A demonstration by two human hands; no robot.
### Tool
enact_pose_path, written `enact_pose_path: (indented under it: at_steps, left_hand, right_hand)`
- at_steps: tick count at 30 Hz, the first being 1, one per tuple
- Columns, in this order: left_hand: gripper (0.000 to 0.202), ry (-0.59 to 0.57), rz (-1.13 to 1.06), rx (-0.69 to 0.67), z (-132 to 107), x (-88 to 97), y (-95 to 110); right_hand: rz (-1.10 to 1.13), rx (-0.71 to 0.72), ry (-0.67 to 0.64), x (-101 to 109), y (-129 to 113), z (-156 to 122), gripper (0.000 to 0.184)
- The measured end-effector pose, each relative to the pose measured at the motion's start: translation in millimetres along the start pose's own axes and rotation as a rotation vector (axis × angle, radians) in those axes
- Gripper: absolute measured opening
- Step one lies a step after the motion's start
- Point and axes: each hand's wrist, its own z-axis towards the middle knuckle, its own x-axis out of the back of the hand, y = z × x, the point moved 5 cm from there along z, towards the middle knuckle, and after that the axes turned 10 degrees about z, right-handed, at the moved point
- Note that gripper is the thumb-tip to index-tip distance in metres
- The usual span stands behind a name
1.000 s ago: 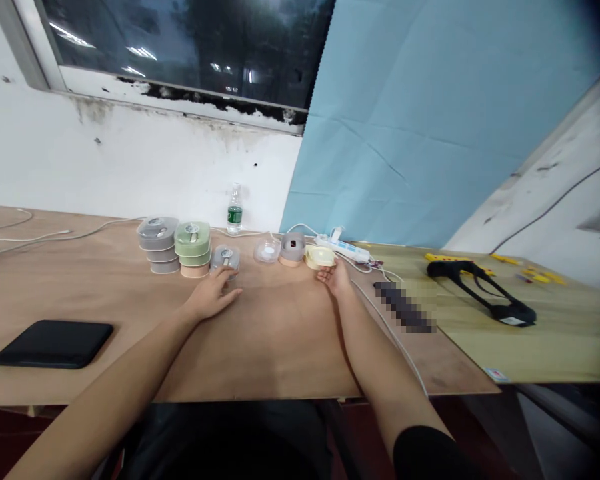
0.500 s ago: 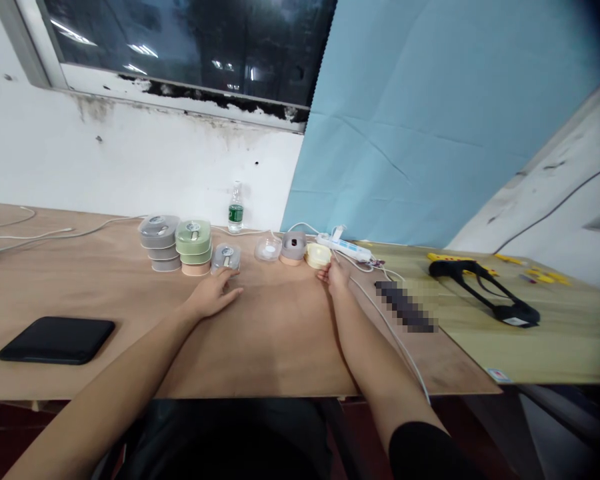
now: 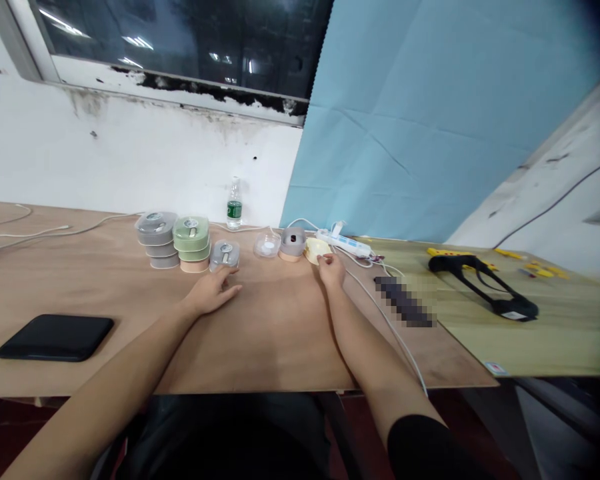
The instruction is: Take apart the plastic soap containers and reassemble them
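Note:
My left hand [image 3: 211, 295] lies flat on the plywood table [image 3: 280, 347], fingers apart, its fingertips just below a small translucent grey round box [image 3: 225, 256]. My right hand [image 3: 331, 271] has its fingers at the near edge of a cream round box [image 3: 316, 250], which looks slightly tipped. The contact point is small and hard to make out. To the left of the grey box stand a stack of green and peach boxes [image 3: 192, 241] and a stack of grey boxes [image 3: 156, 233].
Along the back edge are a clear dish [image 3: 267, 245], a grey-and-peach box [image 3: 293, 244], a white power strip [image 3: 343, 243] and a water bottle [image 3: 234, 203]. A black pad [image 3: 55, 337] lies at left. A black strap [image 3: 483, 287] and yellow pieces [image 3: 460, 257] sit on a paler board at right.
My right hand has moved up onto the cream box's near edge, and the box now looks tipped. My left hand has barely moved. The whole view has shifted slightly.

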Motion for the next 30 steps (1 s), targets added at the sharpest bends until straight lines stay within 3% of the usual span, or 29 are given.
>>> enact_pose_path:
  at_steps: [18,25,27,30]
  left_hand:
    - [0.051,-0.012,0.001,0.012,0,1.3,1]
    - [0.050,-0.020,0.018,0.014,-1,0.7,2]
    - [0.050,-0.022,0.023,0.011,0,0.2,2]
    - [0.049,-0.023,0.021,0.006,0,-0.7,2]
  right_hand:
    - [0.002,0.036,0.031,1,3,3,0.044]
    - [0.003,0.066,0.033,3,-1,1,0.040]
    - [-0.019,0.119,0.062,6,-11,-5,0.041]
    - [-0.042,0.314,0.053,4,-37,-22,0.043]
